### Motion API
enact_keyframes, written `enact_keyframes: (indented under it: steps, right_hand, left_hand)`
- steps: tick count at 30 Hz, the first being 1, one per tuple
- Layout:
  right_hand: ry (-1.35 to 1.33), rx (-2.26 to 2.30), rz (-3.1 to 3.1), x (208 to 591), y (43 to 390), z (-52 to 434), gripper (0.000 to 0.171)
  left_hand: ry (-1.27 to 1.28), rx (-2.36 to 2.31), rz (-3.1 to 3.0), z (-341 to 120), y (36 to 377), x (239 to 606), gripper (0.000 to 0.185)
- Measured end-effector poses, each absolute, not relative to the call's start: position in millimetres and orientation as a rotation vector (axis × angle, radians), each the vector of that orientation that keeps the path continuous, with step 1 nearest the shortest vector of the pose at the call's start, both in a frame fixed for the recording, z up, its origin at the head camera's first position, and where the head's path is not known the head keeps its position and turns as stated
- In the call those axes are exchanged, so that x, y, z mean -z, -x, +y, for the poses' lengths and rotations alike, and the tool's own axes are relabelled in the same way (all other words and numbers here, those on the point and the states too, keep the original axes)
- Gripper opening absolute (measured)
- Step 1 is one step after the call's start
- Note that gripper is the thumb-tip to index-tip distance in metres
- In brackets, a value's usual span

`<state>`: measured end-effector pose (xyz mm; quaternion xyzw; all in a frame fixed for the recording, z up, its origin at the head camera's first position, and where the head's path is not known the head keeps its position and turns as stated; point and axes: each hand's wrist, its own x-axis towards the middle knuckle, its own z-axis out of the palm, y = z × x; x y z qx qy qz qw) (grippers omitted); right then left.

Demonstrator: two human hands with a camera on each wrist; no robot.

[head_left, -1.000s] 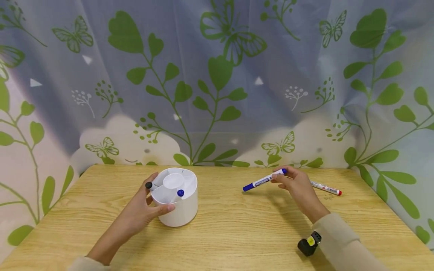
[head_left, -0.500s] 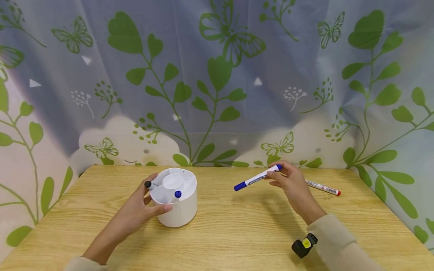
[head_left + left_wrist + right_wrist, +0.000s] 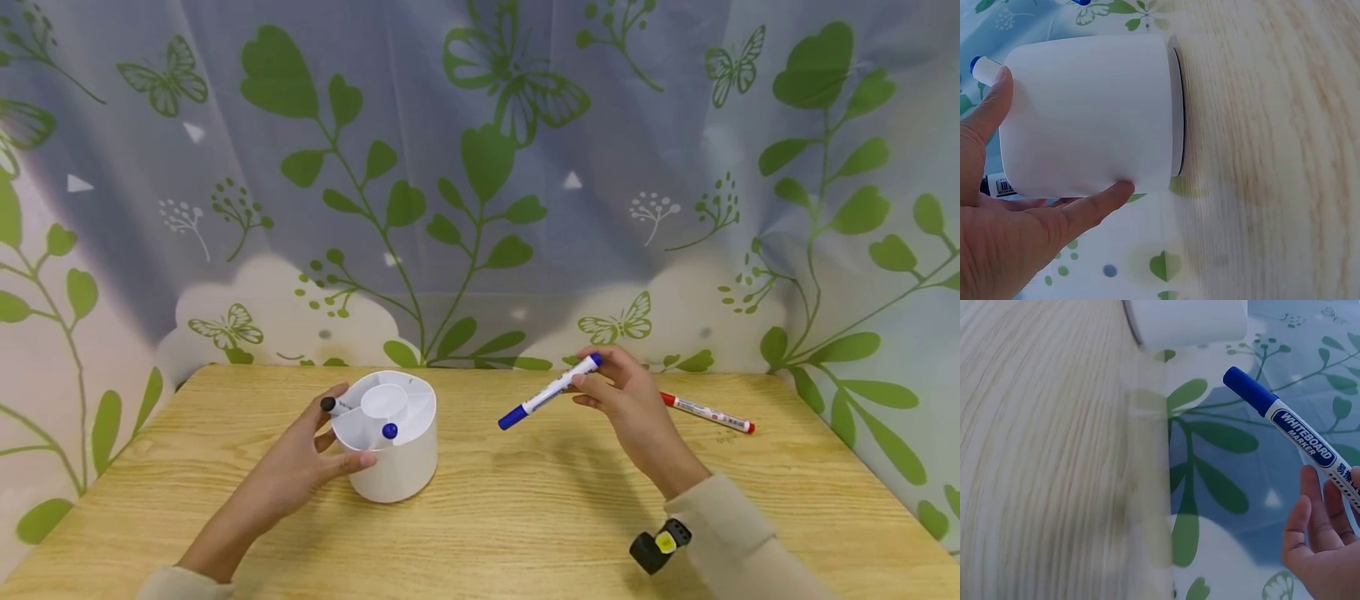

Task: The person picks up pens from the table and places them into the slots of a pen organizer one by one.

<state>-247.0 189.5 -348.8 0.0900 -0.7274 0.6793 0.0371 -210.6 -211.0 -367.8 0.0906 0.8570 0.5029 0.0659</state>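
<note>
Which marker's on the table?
The red marker. The right hand holds one blue marker; another blue marker and the black marker are in the holder.

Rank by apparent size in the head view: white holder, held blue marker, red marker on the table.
1. White holder
2. Held blue marker
3. Red marker, slightly smaller; the right hand may cover its end.

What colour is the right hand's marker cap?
The cap is blue, clearest in the right wrist view.
</note>
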Motion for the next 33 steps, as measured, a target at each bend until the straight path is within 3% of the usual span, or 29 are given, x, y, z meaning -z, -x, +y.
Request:
enact_keyframes:
  steps: [18,33]
  right_hand:
    - [-0.406,-2.227,-2.089,327.1,244.4,142.8,0.034]
    - [-0.452,-2.302,-1.996,320.4,243.9,104.8,0.035]
  left_hand:
    - [-0.338,-1.529,2.549,-222.3,211.3,361.2,0.102]
    - [-0.353,-1.562,2.466,-226.3,210.3,357.4,0.106]
